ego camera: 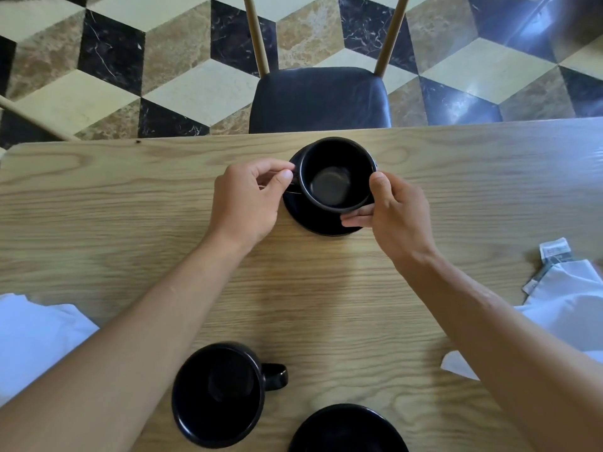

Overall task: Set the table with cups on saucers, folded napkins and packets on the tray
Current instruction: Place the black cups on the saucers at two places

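At frame centre an empty black cup (336, 177) sits tilted on its black saucer (313, 220); the left hand (248, 203) pinches its handle, the right hand (391, 213) has its fingers (359, 220) clamped on the rim. A second empty cup (218, 394) and bare saucer (347, 430) lie at lower centre on the wooden worktop (98, 207); white napkins (567, 305) and a packet (554, 252) sit at right, a chair (319, 99) on the patterned floor (130, 60) above.

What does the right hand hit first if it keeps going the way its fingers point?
The right hand points left across the saucer; its fingers already touch the far cup. Past that, likely the left hand.
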